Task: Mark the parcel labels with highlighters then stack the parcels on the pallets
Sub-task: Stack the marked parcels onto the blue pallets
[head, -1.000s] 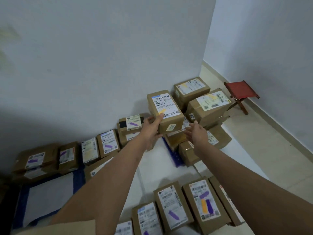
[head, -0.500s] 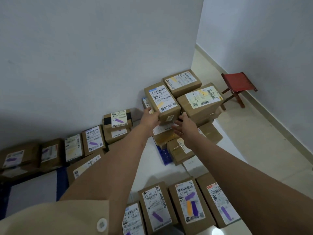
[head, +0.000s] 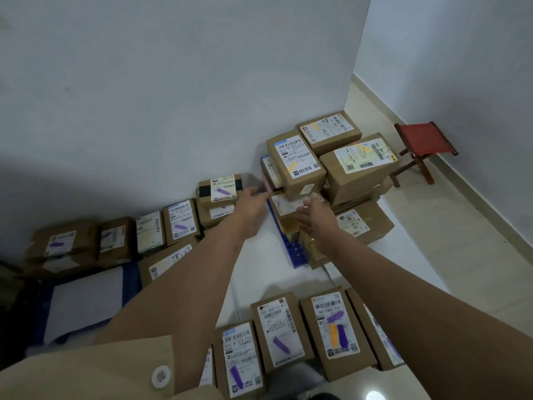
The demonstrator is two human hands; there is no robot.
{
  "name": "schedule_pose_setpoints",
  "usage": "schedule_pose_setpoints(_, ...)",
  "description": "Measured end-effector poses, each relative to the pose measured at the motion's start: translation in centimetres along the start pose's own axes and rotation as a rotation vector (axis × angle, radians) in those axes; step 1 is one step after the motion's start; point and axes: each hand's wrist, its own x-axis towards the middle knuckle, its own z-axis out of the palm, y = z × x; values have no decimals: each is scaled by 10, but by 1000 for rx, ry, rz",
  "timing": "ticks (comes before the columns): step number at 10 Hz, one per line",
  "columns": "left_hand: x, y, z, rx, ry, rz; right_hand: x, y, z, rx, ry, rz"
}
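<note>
Blurred left hand [head: 250,204] fingertips

Stacked parcels [head: 300,166] sit left of the stool [head: 422,144].

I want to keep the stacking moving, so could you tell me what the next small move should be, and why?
Probably draw both hands back toward the near row. The yellow-marked parcel already sits on the corner stack, the left hand and right hand hold nothing, and marked parcels such as the one with orange and purple strokes lie unstacked close by.

Bare floor [head: 259,272] lane between parcel stacks [head: 326,180].
</note>
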Motion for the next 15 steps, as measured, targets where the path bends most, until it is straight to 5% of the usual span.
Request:
schedule_pose_setpoints(7, -162, -252, -235, 398, 123, -157, -122, 219, 93, -182, 1, 89)
schedule_pose_setpoints(11, -203, -336, -250, 137, 113, -306, -161, 333, 106, -413, -8, 127)
schedule_pose_setpoints(15, -210, -358, -223, 50, -10, -390, -157, 354, 95, -668, -158, 151)
